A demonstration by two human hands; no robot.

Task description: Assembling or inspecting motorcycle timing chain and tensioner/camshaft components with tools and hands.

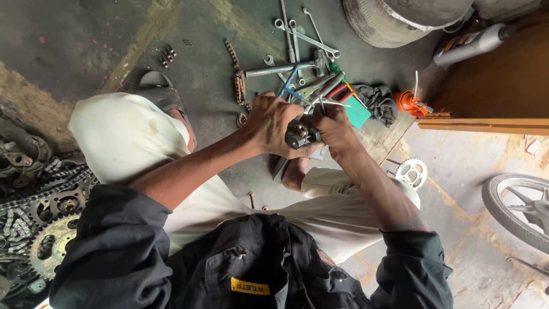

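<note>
Nearest us, our dark jacket [251, 269]. Beyond it, centre, our left hand [269, 123] clamps the small dark metal part [301, 135]; our right hand [334, 129] pinches it, perhaps with wires. We should keep it braced.

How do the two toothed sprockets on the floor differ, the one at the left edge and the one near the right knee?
The left sprocket is larger, dark and rusty, and lies among chains. The right sprocket is smaller, pale and clean, and lies alone on bare floor. The left one is partly hidden by a sleeve; the right one shows whole. Both lie flat and have cut-out centres.
</note>
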